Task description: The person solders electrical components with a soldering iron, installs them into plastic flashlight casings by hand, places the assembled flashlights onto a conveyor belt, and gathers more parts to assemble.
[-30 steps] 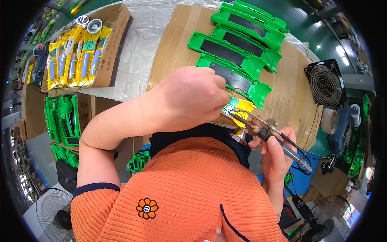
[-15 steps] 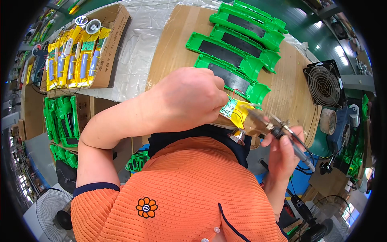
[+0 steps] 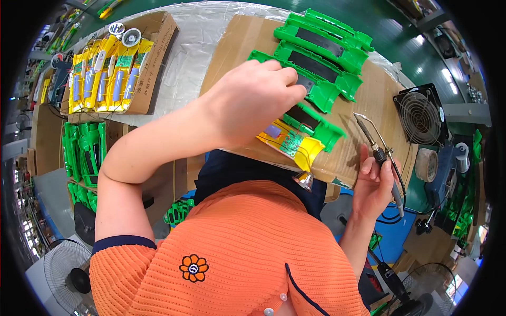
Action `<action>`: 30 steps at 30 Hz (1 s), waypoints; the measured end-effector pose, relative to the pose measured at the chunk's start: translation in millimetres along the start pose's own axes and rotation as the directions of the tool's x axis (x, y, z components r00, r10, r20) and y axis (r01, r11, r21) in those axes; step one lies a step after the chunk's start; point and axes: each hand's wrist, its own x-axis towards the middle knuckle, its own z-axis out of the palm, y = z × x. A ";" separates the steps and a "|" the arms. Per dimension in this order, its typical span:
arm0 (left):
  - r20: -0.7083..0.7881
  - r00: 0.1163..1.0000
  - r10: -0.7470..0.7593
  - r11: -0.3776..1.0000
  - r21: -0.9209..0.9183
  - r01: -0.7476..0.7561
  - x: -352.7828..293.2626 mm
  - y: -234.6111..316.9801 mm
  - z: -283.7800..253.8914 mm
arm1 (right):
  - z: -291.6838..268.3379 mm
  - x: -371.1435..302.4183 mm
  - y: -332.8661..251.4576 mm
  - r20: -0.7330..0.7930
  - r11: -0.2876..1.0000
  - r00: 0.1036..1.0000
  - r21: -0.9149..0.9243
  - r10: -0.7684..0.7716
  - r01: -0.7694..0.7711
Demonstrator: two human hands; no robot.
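Observation:
My right hand (image 3: 373, 188) grips a soldering iron (image 3: 380, 156) with a bent metal rod along it; the tip points up and away over the cardboard. My left hand (image 3: 259, 100) is curled closed above the green plastic shells (image 3: 316, 95); whatever its fingers hold is hidden. Just below it, at the near edge of the cardboard, lies a yellow strip (image 3: 311, 150) with a green circuit board (image 3: 291, 143), a blue-violet battery cell (image 3: 272, 130) and thin wires. A silvery lamp cup (image 3: 304, 181) hangs at its near end.
At the back left, a carton (image 3: 163, 52) holds several similar yellow strips with batteries. More green shells (image 3: 87, 150) fill a box below it. A black cooling fan (image 3: 421, 115) stands on the right, beside a tape roll (image 3: 426, 161). Cardboard (image 3: 232, 52) covers the work surface.
The soldering iron has drawn back right from the yellow strip and now stands more upright. My left hand has risen away from the strip, over the shells, uncovering the board and battery.

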 end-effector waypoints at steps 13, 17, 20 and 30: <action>0.083 0.981 0.176 0.973 -0.167 -0.160 -46.6 7.9 -9.8 | -1.3 0.7 1.0 -0.043 0.996 0.999 0.091 0.007 -0.003; -0.019 0.996 -0.085 0.991 -0.102 0.083 -2.6 -39.2 -31.1 | -4.9 -1.6 2.7 -0.051 0.996 0.998 0.089 -0.023 0.028; -0.022 0.982 -0.188 0.973 0.134 0.189 58.0 -126.1 -25.8 | -4.0 -2.8 -1.4 -0.060 0.996 0.998 0.079 -0.031 0.035; 0.061 0.824 -0.563 0.791 0.329 0.516 95.2 -227.0 11.1 | -1.1 -4.2 2.1 -0.061 0.997 0.997 0.054 -0.052 0.055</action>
